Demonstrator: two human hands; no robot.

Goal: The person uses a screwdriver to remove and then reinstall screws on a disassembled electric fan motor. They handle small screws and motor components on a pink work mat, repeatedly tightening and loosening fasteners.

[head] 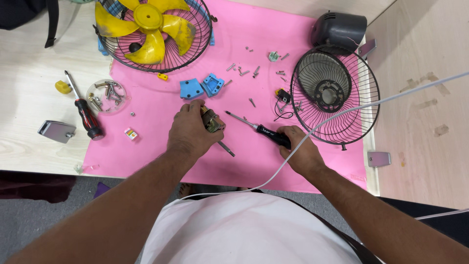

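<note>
Bright even overhead light, soft short shadows, no glare, sharp centre, slight wide-angle stretch at edges

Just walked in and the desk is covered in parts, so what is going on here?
A person has a small fan apart on a pink mat. Their left hand grips a small metal motor part; their right hand holds a black-handled screwdriver, tip pointing at that part. A yellow fan blade lies in one wire grille, and an empty black wire grille sits right.

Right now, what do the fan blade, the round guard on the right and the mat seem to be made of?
Fan blade: likely plastic; yellow, smudged, moulded in one piece.
Guard: likely metal wire, dark coated; thin ribs.
Mat: perhaps paper or foam sheet; pink, matte, flat.
</note>
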